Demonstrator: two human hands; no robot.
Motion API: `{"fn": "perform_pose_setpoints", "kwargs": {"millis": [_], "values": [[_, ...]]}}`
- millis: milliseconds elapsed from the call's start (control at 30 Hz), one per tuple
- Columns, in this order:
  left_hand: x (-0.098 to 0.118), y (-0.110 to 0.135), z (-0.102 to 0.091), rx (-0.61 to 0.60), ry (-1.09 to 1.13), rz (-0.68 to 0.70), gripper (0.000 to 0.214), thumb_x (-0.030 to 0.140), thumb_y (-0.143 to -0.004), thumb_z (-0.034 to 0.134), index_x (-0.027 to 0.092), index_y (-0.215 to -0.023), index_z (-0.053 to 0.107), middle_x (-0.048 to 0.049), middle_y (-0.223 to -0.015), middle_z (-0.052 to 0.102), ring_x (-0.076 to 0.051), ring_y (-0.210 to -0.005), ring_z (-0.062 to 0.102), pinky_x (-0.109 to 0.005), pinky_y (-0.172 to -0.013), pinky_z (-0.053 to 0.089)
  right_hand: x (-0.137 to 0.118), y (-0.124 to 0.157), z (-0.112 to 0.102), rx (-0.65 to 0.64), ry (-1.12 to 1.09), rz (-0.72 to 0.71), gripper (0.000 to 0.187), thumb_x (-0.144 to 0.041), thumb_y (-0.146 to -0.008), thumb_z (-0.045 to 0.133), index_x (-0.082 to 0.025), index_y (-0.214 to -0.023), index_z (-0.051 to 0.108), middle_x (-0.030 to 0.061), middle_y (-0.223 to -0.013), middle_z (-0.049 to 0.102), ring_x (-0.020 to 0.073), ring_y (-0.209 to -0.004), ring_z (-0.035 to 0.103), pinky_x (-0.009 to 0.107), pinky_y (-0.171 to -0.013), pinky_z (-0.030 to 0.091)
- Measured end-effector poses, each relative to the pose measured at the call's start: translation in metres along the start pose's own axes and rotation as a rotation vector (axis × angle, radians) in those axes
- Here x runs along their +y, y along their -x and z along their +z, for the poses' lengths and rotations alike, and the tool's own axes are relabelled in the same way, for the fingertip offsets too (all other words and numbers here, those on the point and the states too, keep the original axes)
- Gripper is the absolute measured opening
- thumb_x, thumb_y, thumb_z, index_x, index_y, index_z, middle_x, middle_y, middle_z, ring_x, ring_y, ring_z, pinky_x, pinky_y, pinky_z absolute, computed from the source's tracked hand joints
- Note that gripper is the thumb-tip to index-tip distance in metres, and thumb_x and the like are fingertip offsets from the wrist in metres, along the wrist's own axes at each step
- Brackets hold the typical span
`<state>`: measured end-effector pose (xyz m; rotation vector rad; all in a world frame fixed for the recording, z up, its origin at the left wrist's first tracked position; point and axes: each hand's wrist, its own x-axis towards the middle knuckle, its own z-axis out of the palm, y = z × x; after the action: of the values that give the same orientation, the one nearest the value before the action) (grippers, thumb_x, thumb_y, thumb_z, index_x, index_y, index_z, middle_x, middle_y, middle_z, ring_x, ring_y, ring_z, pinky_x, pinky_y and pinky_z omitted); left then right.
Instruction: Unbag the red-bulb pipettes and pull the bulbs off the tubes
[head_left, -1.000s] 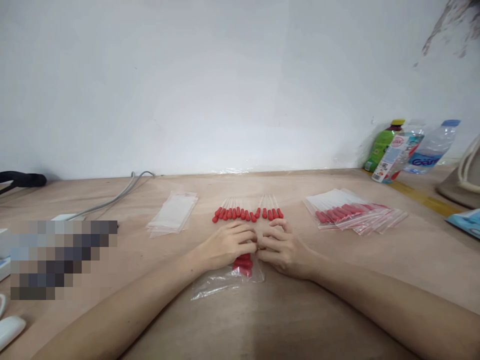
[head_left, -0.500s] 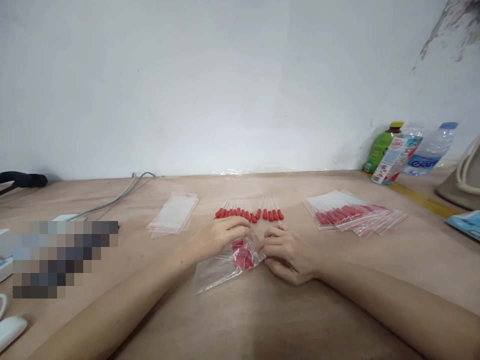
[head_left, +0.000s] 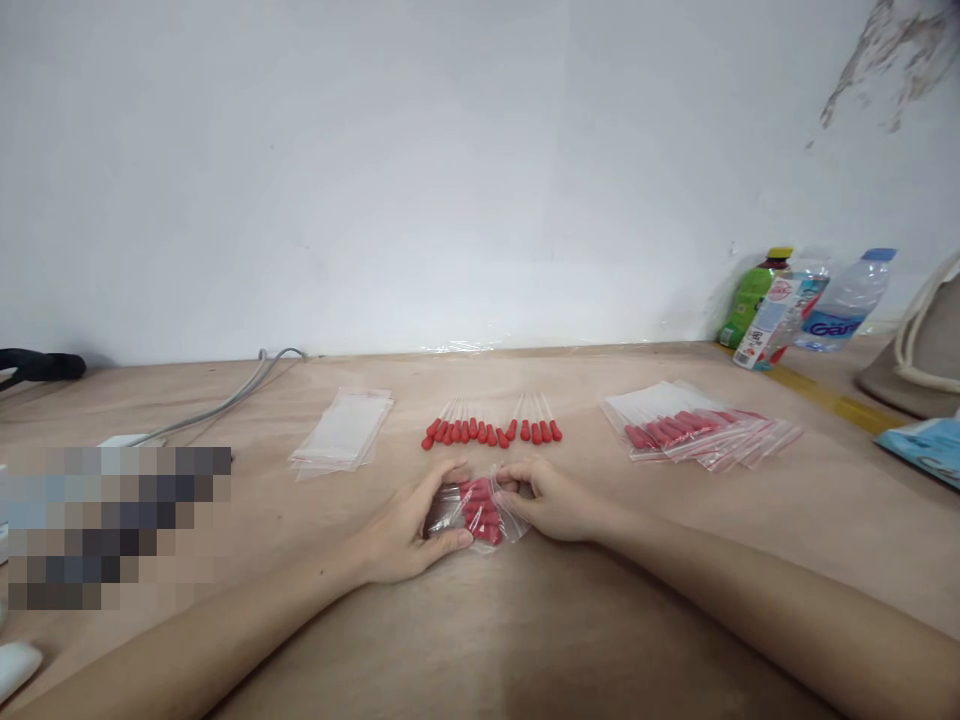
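A clear zip bag point(head_left: 510, 522) with several red-bulbed droppers point(head_left: 480, 510) inside lies on the table between my hands. My left hand point(head_left: 405, 530) grips its left side, thumb on the near edge and fingers curled at the far edge. At the upper right of the bag, my right hand point(head_left: 551, 500) pinches the plastic between thumb and fingers. Just beyond my hands lies a row of loose droppers point(head_left: 471, 430), red bulbs toward me and thin clear stems pointing to the wall.
Flat unfilled zip bags point(head_left: 341, 432) lie at the left. Bags filled with red-bulbed droppers point(head_left: 679, 430) overlap at the right. Bottles point(head_left: 754, 300) stand by the wall, near a blue packet point(head_left: 922, 450). A grey cable point(head_left: 225, 398) crosses the left side, by a blurred-out object point(head_left: 120, 525).
My left hand has shifted from over the bag to its left side, thumb now on the near edge. The bag's left part is gathered in. My right fingers have moved onto its right side.
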<state>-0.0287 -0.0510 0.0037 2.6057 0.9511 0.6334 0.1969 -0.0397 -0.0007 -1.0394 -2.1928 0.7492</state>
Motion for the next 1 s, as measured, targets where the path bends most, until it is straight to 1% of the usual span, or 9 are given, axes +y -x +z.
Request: {"fn": "perform_pose_setpoints", "kwargs": {"millis": [100, 167, 267, 367, 467, 600, 767, 900, 1000], "values": [[-0.005, -0.003, 0.003, -0.005, 0.070, -0.007, 0.066, 0.034, -0.078, 0.058, 0.018, -0.132, 0.022, -0.0123, -0.121, 0.050, -0.023, -0.112, 0.048, -0.040, -0.092, 0.042, 0.000, -0.005, 0.001, -0.022, 0.009, -0.030, 0.014, -0.024, -0.079, 0.050, -0.019, -0.082, 0.063, -0.0020, -0.066, 0.057, 0.0111, -0.064, 0.049, 0.023, -0.060, 0.038], [-0.007, -0.005, 0.003, 0.005, 0.084, 0.006, 0.065, 0.034, -0.078, 0.059, 0.018, -0.131, 0.025, -0.0122, -0.120, 0.050, -0.023, -0.111, 0.049, -0.040, -0.092, 0.043, 0.001, -0.005, 0.002, 0.022, -0.012, -0.013, 0.014, -0.025, -0.075, 0.056, -0.018, -0.086, 0.061, 0.0000, -0.075, 0.058, 0.0122, -0.070, 0.050, 0.024, -0.063, 0.039], [-0.008, -0.005, 0.004, 0.039, 0.054, 0.019, 0.061, 0.034, -0.077, 0.060, 0.019, -0.128, 0.031, -0.0120, -0.121, 0.050, -0.023, -0.109, 0.050, -0.039, -0.090, 0.044, 0.002, -0.004, 0.004, 0.050, -0.078, 0.023, 0.022, -0.028, -0.070, 0.063, -0.018, -0.089, 0.058, 0.0012, -0.083, 0.057, 0.0126, -0.073, 0.050, 0.025, -0.064, 0.041], [-0.007, -0.004, 0.004, 0.045, 0.038, 0.022, 0.059, 0.035, -0.076, 0.061, 0.019, -0.127, 0.034, -0.0114, -0.121, 0.051, -0.023, -0.108, 0.051, -0.038, -0.089, 0.045, 0.001, -0.004, 0.005, -0.014, -0.187, 0.037, 0.028, -0.028, -0.067, 0.067, -0.018, -0.091, 0.056, -0.0001, -0.080, 0.059, 0.0114, -0.070, 0.052, 0.024, -0.062, 0.042], [-0.006, -0.004, 0.003, 0.035, 0.055, 0.015, 0.056, 0.035, -0.077, 0.060, 0.020, -0.125, 0.036, -0.0106, -0.120, 0.052, -0.022, -0.108, 0.051, -0.038, -0.089, 0.045, -0.001, -0.008, 0.006, -0.077, -0.268, 0.085, 0.020, -0.028, -0.068, 0.066, -0.016, -0.083, 0.059, -0.0010, -0.070, 0.060, 0.0104, -0.061, 0.053, 0.023, -0.057, 0.041], [-0.007, -0.004, 0.003, -0.003, 0.088, -0.021, 0.057, 0.037, -0.077, 0.060, 0.021, -0.125, 0.036, -0.0101, -0.123, 0.050, -0.022, -0.111, 0.050, -0.038, -0.090, 0.044, 0.001, -0.011, 0.006, -0.033, -0.221, 0.168, 0.010, -0.025, -0.070, 0.060, -0.015, -0.070, 0.058, -0.0013, -0.061, 0.057, 0.0106, -0.056, 0.051, 0.023, -0.051, 0.039], [-0.010, -0.003, 0.005, 0.002, 0.122, -0.051, 0.060, 0.038, -0.076, 0.061, 0.022, -0.127, 0.035, -0.0103, -0.126, 0.049, -0.023, -0.114, 0.048, -0.039, -0.093, 0.043, -0.002, -0.005, 0.000, 0.031, -0.098, 0.125, 0.004, -0.020, -0.074, 0.054, -0.017, -0.072, 0.052, -0.0024, -0.061, 0.053, 0.0097, -0.055, 0.049, 0.021, -0.050, 0.037], [-0.013, -0.002, 0.007, 0.017, 0.132, -0.042, 0.060, 0.037, -0.076, 0.061, 0.021, -0.127, 0.035, -0.0107, -0.126, 0.048, -0.023, -0.113, 0.048, -0.039, -0.092, 0.044, -0.011, -0.001, -0.007, -0.010, 0.038, 0.077, 0.007, -0.021, -0.072, 0.056, -0.018, -0.071, 0.049, -0.0018, -0.064, 0.054, 0.0097, -0.056, 0.047, 0.021, -0.050, 0.035], [-0.012, -0.003, 0.007, 0.014, 0.125, -0.049, 0.059, 0.038, -0.076, 0.061, 0.022, -0.127, 0.035, -0.0096, -0.125, 0.049, -0.022, -0.113, 0.049, -0.037, -0.090, 0.045, -0.013, -0.001, -0.008, -0.080, -0.043, 0.100, 0.008, -0.021, -0.071, 0.058, -0.018, -0.071, 0.050, -0.0019, -0.065, 0.055, 0.0099, -0.058, 0.048, 0.021, -0.050, 0.036]]}}
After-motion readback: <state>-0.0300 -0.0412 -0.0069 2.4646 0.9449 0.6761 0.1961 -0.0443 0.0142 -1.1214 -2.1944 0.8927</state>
